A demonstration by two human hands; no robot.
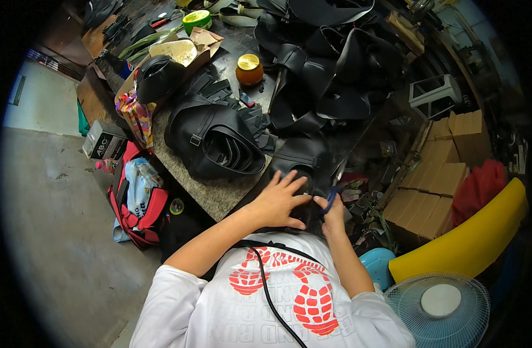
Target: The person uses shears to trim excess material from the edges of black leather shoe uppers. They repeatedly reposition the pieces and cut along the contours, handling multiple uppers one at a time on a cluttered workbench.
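My right hand (334,216) is closed round the blue handles of a pair of scissors (331,200), whose blades point away from me. Beside it, my left hand (282,200) lies with spread fingers on a black leather shoe upper (301,155) at the table's near edge. The thumb and forefinger of that hand reach toward the scissors. Just left of the upper sits a stack of nested black shoe uppers (211,142) with a small buckle on its side. Whether the blades touch the leather I cannot tell.
More black uppers (318,64) are heaped at the back right. A gold-lidded jar (249,71) and a green round tin (197,21) stand beyond the stack. Right of me are cardboard boxes (428,180), a yellow curved panel (463,238) and a fan (440,310); at left, a red bag (156,211).
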